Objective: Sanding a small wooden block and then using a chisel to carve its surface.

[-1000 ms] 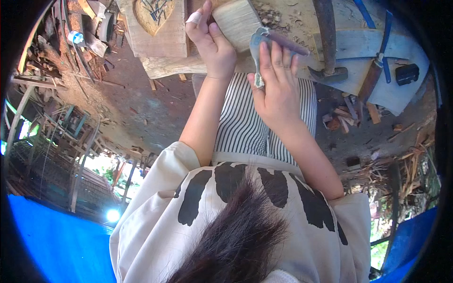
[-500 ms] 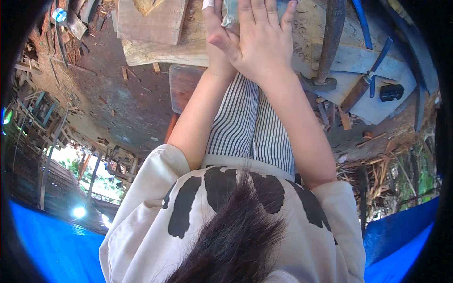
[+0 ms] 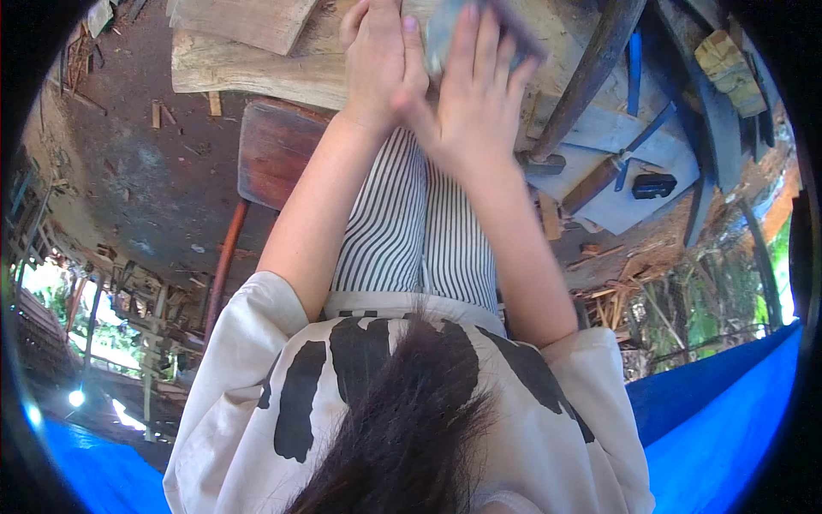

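Observation:
My left hand (image 3: 381,68) rests back-up at the top of the head view. Its fingers are bent, their tips cut off by the frame edge, and whatever they close on is hidden. To its right, my right hand (image 3: 475,111) lies with fingers straight and spread on a flat bluish-grey piece (image 3: 440,32) with a brownish right edge. Motion blurs this hand and the piece, so its material cannot be told. Both hands are over a pale wooden work surface (image 3: 265,68), thumb sides close together.
A board (image 3: 248,19) lies at left, above a reddish-brown seat (image 3: 278,154). To the right are a dark curved bar (image 3: 591,77), a wooden-handled bladed tool (image 3: 595,184), a small black block (image 3: 653,186) and a blue strip (image 3: 634,73). Wood scraps litter the ground.
My hands have moved apart; the left was partly beneath the right before. The bluish piece now shows tilted under my right fingers. The whole view has shifted a little.

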Demonstrator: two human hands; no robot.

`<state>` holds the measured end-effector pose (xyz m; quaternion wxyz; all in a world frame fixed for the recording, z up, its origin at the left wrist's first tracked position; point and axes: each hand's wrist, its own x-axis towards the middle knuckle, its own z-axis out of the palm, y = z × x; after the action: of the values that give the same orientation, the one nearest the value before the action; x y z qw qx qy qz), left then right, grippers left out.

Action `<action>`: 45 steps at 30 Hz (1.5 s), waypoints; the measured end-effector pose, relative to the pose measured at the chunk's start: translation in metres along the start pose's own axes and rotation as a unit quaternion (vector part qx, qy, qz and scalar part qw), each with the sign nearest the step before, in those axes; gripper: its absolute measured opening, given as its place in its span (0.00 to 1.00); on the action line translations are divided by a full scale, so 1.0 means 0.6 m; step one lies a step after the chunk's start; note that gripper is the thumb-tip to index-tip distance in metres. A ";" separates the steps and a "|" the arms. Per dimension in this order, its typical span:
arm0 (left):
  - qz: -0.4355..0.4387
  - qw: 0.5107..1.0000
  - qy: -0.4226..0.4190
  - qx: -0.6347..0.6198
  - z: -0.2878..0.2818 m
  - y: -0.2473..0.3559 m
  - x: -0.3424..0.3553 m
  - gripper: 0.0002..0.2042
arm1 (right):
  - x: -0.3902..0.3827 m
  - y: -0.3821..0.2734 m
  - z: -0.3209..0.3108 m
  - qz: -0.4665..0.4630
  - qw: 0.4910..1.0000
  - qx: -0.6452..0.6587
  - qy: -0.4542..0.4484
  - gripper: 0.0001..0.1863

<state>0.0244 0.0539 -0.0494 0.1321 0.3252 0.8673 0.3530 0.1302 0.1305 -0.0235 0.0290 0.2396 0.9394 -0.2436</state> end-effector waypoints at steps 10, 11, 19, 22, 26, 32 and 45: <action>0.026 0.978 0.030 -0.205 0.013 -0.017 -0.007 0.26 | 0.080 -0.008 -0.034 0.033 0.989 -0.145 0.018 0.52; 0.021 0.985 0.024 -0.170 0.014 -0.030 -0.010 0.26 | 0.035 -0.012 -0.022 0.030 0.994 -0.097 -0.025 0.58; 0.027 0.979 -0.084 -0.185 -0.033 -0.034 0.007 0.30 | -0.036 0.014 0.035 -0.006 0.998 -0.069 -0.005 0.65; 0.003 0.974 -0.107 -0.199 -0.044 -0.041 0.010 0.32 | -0.039 0.001 0.011 -0.005 0.998 -0.050 -0.026 0.60; 0.126 0.970 -0.144 -0.149 -0.064 -0.059 0.018 0.42 | -0.067 0.003 -0.028 -0.003 0.997 -0.046 -0.056 0.49; 0.118 0.958 -0.236 -0.114 -0.083 -0.067 0.042 0.54 | 0.030 -0.008 -0.037 -0.059 0.992 -0.104 -0.042 0.32; 0.163 0.966 -0.199 0.026 -0.075 -0.069 0.045 0.56 | 0.044 -0.024 -0.022 -0.037 0.996 -0.076 0.008 0.31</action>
<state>-0.0359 0.0256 -0.0463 0.2340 0.5294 0.7676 0.2753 0.1008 0.1375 -0.0098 0.0304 0.2038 0.9636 -0.1701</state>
